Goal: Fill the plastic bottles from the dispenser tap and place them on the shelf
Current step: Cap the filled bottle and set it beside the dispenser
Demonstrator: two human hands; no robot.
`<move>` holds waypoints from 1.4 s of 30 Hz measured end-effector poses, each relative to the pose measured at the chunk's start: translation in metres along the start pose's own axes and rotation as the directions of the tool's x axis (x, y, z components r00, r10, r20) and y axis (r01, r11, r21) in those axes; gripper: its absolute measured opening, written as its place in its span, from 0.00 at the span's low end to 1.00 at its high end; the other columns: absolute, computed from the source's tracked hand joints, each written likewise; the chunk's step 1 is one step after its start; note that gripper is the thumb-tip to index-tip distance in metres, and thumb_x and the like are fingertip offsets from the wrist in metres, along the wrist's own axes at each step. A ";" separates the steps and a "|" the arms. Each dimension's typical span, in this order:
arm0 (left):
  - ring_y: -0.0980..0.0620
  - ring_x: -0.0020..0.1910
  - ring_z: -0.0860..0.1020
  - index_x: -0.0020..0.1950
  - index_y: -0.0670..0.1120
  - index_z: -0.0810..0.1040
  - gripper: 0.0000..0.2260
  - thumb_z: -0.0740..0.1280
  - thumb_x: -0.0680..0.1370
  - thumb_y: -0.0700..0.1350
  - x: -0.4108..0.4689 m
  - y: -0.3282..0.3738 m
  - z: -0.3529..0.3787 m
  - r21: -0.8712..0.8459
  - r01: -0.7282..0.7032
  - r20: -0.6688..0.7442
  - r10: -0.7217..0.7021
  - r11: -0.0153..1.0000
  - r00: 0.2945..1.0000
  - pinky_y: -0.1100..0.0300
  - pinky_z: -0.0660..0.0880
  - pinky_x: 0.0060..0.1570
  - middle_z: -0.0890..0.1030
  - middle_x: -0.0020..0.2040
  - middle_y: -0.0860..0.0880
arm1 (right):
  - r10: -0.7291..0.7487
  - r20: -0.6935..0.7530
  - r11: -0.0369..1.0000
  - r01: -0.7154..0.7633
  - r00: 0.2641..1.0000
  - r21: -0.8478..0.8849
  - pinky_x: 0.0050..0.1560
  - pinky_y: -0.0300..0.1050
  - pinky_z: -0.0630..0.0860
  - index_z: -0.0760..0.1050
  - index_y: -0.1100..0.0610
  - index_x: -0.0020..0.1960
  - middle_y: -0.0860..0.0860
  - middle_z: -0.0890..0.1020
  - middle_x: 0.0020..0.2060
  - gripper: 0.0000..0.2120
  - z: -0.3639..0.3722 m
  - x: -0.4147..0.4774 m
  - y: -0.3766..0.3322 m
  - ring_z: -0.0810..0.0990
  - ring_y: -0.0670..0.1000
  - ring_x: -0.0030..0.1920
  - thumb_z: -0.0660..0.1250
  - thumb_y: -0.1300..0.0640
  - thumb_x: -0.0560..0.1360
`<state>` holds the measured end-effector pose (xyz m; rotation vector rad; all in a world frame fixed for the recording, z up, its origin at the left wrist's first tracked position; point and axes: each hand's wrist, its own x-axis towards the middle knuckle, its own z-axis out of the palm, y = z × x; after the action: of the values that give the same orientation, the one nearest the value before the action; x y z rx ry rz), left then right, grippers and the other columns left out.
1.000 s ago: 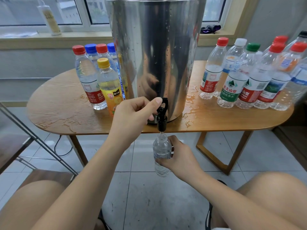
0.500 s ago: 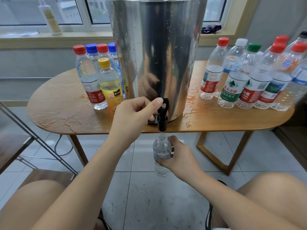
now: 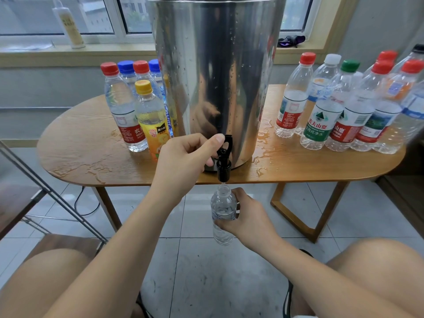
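Hardly anything moved since a second ago: both hands and the bottle in the same places under the tap. Left hand [image 3: 183, 157] curled at the black tap lever [image 3: 227, 141], thumb tip pressed against its top, other fingers folded in beside the tap below. Right hand [image 3: 249, 218] wrapped round the middle of a small clear plastic bottle [image 3: 223, 206] from the right, holding it upright and uncapped below the near table edge, mouth just under the black spout [image 3: 223, 168]. Some water inside; exact level hard to tell. Behind, a tall stainless-steel dispenser [image 3: 218, 65] beaded with droplets, standing at the near edge of the oval wooden table [image 3: 80, 157]. Puddles [image 3: 266, 154] on the wood around its base. Left of it, a cluster of capped bottles [image 3: 121, 106] with a yellow-capped juice bottle [image 3: 150, 118] nearest. Right of it, a larger group of capped bottles [image 3: 321, 111] with red, white and green caps. On the far windowsill, a pale squeeze bottle [image 3: 68, 24] and a dark cloth [image 3: 291, 40].
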<state>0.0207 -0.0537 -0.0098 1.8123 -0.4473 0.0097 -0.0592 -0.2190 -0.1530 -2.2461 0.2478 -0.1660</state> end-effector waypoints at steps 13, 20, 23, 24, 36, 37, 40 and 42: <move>0.51 0.35 0.78 0.40 0.44 0.84 0.21 0.72 0.82 0.60 -0.001 -0.003 -0.002 0.004 -0.021 0.017 0.021 1.000 1.000 0.50 0.79 0.46 0.84 0.36 0.44 | 0.006 0.000 1.000 -0.006 1.000 0.011 0.55 0.52 0.84 0.73 0.44 0.63 0.40 0.82 0.54 0.30 -0.002 -0.001 -0.001 0.83 0.46 0.53 0.82 0.43 0.66; 0.40 0.41 0.81 0.40 0.49 0.84 0.16 0.72 0.83 0.57 -0.006 0.002 -0.015 0.081 -0.135 0.106 0.127 0.987 0.986 0.42 0.81 0.49 0.83 0.35 0.48 | 0.008 0.005 1.000 -0.008 1.000 0.003 0.57 0.52 0.84 0.72 0.44 0.64 0.41 0.82 0.55 0.31 -0.003 -0.001 -0.003 0.83 0.47 0.55 0.83 0.43 0.67; 0.41 0.43 0.82 0.46 0.49 0.85 0.12 0.73 0.83 0.55 -0.004 -0.008 -0.028 0.086 -0.147 0.152 0.133 0.985 0.979 0.43 0.81 0.50 0.85 0.40 0.47 | 0.008 0.003 1.000 -0.008 1.000 0.000 0.56 0.52 0.84 0.72 0.44 0.63 0.40 0.82 0.55 0.30 -0.004 -0.001 -0.003 0.83 0.46 0.55 0.82 0.43 0.67; 0.43 0.43 0.82 0.47 0.49 0.86 0.09 0.73 0.83 0.53 -0.002 -0.014 -0.032 0.114 -0.155 0.165 0.135 0.981 0.977 0.46 0.81 0.49 0.85 0.41 0.47 | 0.007 0.002 1.000 -0.007 1.000 -0.001 0.56 0.52 0.84 0.72 0.43 0.63 0.39 0.82 0.54 0.29 -0.004 -0.001 -0.003 0.82 0.46 0.55 0.82 0.42 0.67; 0.55 0.56 0.75 0.62 0.58 0.81 0.11 0.75 0.80 0.52 -0.001 -0.082 -0.057 0.655 -0.225 0.168 0.151 0.721 0.974 0.56 0.75 0.50 0.78 0.56 0.62 | -0.040 0.018 0.999 0.040 0.999 0.022 0.57 0.50 0.82 0.71 0.40 0.58 0.38 0.81 0.53 0.27 0.004 -0.011 -0.007 0.80 0.43 0.55 0.81 0.42 0.66; 0.55 0.56 0.75 0.62 0.58 0.82 0.11 0.75 0.80 0.51 -0.001 -0.085 -0.056 0.655 -0.243 0.178 0.165 0.716 0.970 0.56 0.74 0.49 0.77 0.55 0.62 | -0.041 0.024 0.999 0.041 0.999 0.020 0.57 0.50 0.82 0.71 0.40 0.58 0.38 0.81 0.53 0.27 0.004 -0.013 -0.008 0.80 0.43 0.56 0.82 0.42 0.66; 0.54 0.52 0.73 0.60 0.56 0.83 0.09 0.74 0.80 0.48 -0.002 -0.091 -0.056 0.685 -0.321 0.238 0.216 0.654 0.947 0.52 0.75 0.48 0.76 0.50 0.63 | -0.044 0.042 0.999 0.043 0.998 0.010 0.57 0.47 0.81 0.71 0.41 0.57 0.38 0.80 0.53 0.26 0.005 -0.017 -0.011 0.80 0.42 0.56 0.82 0.41 0.66; 0.53 0.52 0.74 0.60 0.56 0.83 0.09 0.73 0.80 0.47 -0.001 -0.092 -0.055 0.712 -0.334 0.257 0.212 0.618 0.943 0.50 0.77 0.49 0.77 0.50 0.62 | -0.048 0.043 0.999 0.048 0.998 0.003 0.56 0.45 0.80 0.71 0.41 0.56 0.38 0.80 0.52 0.26 0.006 -0.019 -0.012 0.80 0.42 0.55 0.82 0.42 0.66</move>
<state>0.0598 0.0182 -0.0792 2.5567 -0.9334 0.3233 -0.0746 -0.2030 -0.1482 -2.2519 0.1706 -0.1426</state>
